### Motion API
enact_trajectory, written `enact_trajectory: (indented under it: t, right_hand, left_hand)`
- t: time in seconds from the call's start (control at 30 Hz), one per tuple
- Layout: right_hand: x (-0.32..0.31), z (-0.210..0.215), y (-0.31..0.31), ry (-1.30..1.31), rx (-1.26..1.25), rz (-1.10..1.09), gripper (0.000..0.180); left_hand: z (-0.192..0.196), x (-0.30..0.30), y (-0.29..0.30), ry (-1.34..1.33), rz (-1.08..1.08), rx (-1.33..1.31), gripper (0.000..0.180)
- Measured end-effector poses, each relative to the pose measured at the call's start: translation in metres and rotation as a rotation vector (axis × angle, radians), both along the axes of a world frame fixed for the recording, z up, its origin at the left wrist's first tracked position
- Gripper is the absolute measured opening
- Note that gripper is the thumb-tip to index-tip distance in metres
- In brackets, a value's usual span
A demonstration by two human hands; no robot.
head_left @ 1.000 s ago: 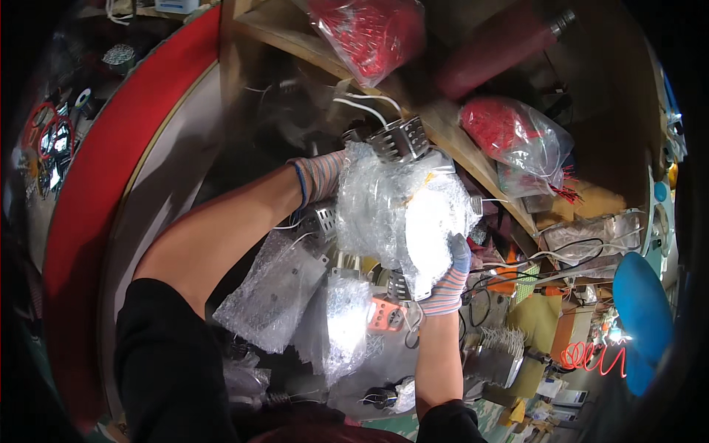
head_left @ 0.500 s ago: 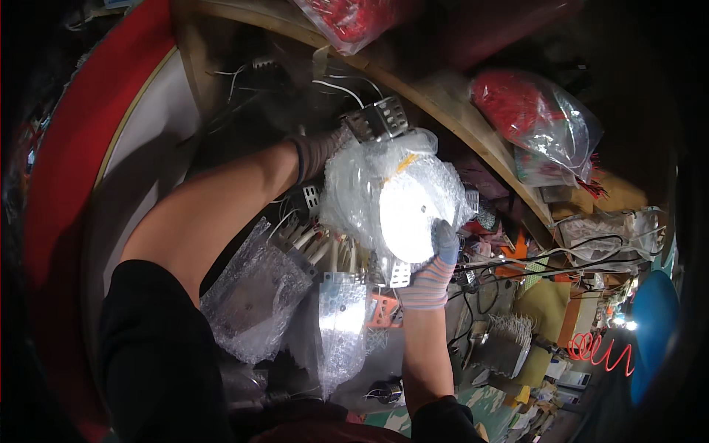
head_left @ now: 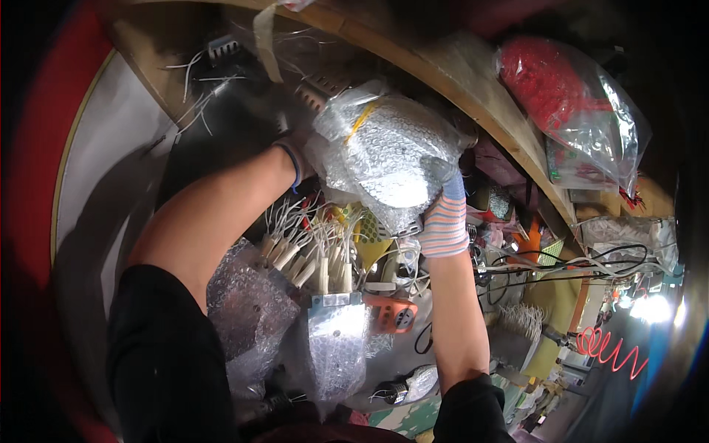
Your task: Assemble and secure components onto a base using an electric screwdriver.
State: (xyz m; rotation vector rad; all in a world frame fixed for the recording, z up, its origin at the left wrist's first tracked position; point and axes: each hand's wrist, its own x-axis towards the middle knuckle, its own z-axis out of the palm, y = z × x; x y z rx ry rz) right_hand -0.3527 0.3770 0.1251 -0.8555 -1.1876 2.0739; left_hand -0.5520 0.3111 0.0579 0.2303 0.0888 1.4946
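A bulky bubble-wrapped bundle (head_left: 399, 140) with a yellow band round it is held up between my hands. Perforated metal (head_left: 321, 90) pokes out behind its upper left. My right hand (head_left: 447, 218), in a striped knit glove, grips the bundle's lower right side. At its left edge my left hand (head_left: 301, 148) is closed on it too; its fingers are dark and mostly hidden. Below the bundle stand two more bubble-wrapped pieces, one at the left (head_left: 255, 317) and one in the middle (head_left: 336, 340), with pale stems and white wires at their tops.
An orange device (head_left: 390, 314) lies beside the middle wrapped piece. A curved wooden edge (head_left: 443, 81) arches over the work. Clear bags with red contents (head_left: 569, 103) sit at upper right. Dark cables (head_left: 576, 255) and a red coiled hose (head_left: 609, 353) are at the right.
The bundle has turned and moved slightly up and left with both hands. Bubble wrap now faces me where a bright white disc showed. More of the wired pieces beneath is visible.
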Motion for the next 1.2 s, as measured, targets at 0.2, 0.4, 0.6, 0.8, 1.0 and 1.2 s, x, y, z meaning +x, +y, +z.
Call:
enact_trajectory:
  t: [0.2,0.4,0.6,0.8,1.0,1.2]
  right_hand:
    - [-0.004,-0.019,0.011,0.101,-0.123,0.019,0.064]
    - [-0.009,-0.025,0.022,0.059,-0.037,0.015,0.058]
    - [-0.019,-0.023,0.025,-0.028,-0.051,-0.016,0.052]
    - [-0.02,-0.05,0.052,-0.506,0.377,0.07,0.035]
    - [-0.005,-0.057,0.092,-0.45,0.116,0.095,0.049]
    - [-0.005,-0.017,0.023,-0.317,0.093,0.227,0.066]
  left_hand:
    - [-0.005,0.001,-0.004,-0.068,0.008,0.016,0.034]
    - [0.008,0.005,-0.005,-0.015,0.029,-0.167,0.033]
    - [0.038,0.01,-0.022,0.12,0.082,-0.724,0.033]
    - [0.04,0.004,-0.066,0.331,0.134,-0.949,0.043]
    - [0.055,0.021,-0.081,0.695,0.049,-0.695,0.104]
    - [0.034,0.019,-0.057,0.742,-0.006,-0.829,0.105]
